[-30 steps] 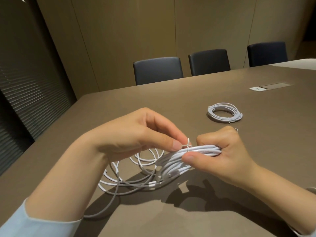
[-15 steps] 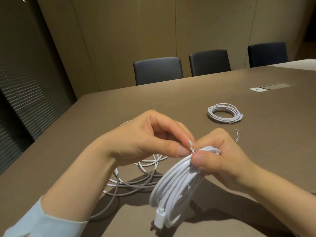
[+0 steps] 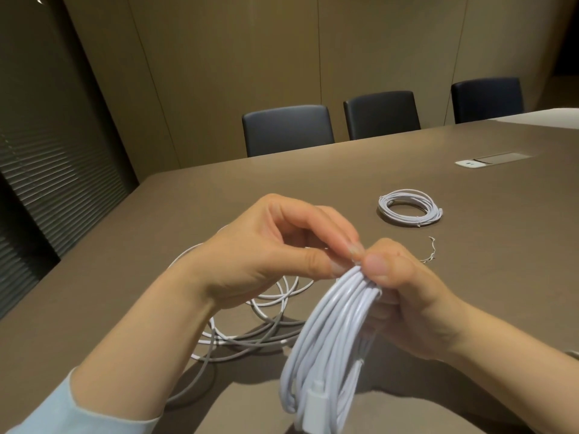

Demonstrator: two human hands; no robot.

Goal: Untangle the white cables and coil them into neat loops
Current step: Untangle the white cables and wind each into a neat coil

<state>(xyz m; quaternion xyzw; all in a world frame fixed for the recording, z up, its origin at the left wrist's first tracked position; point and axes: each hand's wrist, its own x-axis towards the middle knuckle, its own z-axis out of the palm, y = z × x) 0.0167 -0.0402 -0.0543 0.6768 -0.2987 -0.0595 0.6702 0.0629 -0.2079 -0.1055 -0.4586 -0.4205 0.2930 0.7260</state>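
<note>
Right hand fingers clamped on the top of a coiled white cable bundle, thumb pressed over the strands; the bundle hangs down above the counter, its white plug at the 6 o'clock end. Left hand thumb and forefinger pinched shut at the bundle's top, right against the right thumb; what they pinch is too small to tell. Loose tangled white cables lie on the counter under the left wrist, at 9 o'clock from the bundle. A finished coiled cable sits flat at 1 o'clock, well apart. Small twist tie lies between that coil and the right hand.
</note>
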